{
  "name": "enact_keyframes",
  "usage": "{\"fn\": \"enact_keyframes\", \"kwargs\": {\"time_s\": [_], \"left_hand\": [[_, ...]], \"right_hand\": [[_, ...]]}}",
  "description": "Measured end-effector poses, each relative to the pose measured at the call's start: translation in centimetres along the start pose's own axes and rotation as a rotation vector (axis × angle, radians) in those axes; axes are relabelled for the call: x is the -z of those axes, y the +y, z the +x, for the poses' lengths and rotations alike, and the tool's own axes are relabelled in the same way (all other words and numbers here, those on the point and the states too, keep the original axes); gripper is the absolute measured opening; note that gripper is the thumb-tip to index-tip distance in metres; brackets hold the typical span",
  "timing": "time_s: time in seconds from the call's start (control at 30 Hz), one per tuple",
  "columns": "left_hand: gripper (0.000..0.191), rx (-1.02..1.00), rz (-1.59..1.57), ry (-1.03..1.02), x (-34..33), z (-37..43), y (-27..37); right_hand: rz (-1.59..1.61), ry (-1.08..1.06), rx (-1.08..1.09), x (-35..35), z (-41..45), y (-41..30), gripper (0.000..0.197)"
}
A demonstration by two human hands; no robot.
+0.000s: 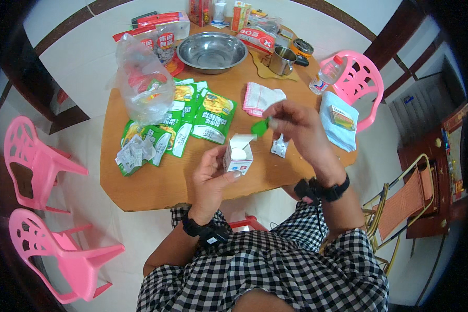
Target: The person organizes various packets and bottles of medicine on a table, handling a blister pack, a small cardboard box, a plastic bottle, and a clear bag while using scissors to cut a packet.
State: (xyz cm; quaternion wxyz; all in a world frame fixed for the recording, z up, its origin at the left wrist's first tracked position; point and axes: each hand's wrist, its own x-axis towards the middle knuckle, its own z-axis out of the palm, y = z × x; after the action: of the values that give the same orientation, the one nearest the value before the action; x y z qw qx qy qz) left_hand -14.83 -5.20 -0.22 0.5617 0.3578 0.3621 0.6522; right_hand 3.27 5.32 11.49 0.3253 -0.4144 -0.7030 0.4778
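Observation:
My left hand holds a small white cardboard box with its top flap up. A round white lid or bottle top shows inside the box. Between the fingertips of my right hand is a small green object, blurred, just above and to the right of the box. A small white packet with dark marks lies on the table below my right hand. Left of the box, several green food pouches lie overlapping, with a crumpled clear wrapper on the nearest.
On the wooden table are a steel basin, a clear plastic bag, a metal mug, a checked cloth and a plastic bottle. A small box rests on a blue towel. Pink chairs stand left and right.

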Motion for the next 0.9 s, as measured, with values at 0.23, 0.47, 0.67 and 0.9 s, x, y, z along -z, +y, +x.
{"fn": "enact_keyframes", "kwargs": {"time_s": [0.23,0.47,0.67,0.9], "left_hand": [[0.058,-0.035,0.030,-0.055,-0.5,0.4,-0.5],[0.055,-0.010,0.039,-0.049,-0.5,-0.5,-0.6],[0.057,-0.011,0.036,-0.120,0.4,-0.6,-1.3],[0.057,0.028,0.012,-0.145,0.2,-0.4,-1.2]], "right_hand": [[-0.046,-0.004,0.161,-1.0,-3.7,1.1,0.016],[-0.038,0.081,0.335,-1.4,-7.3,-0.5,0.018],[-0.058,0.135,0.203,-3.1,-5.8,3.5,0.016],[-0.124,0.100,0.239,-2.8,-5.9,3.3,0.016]]}}
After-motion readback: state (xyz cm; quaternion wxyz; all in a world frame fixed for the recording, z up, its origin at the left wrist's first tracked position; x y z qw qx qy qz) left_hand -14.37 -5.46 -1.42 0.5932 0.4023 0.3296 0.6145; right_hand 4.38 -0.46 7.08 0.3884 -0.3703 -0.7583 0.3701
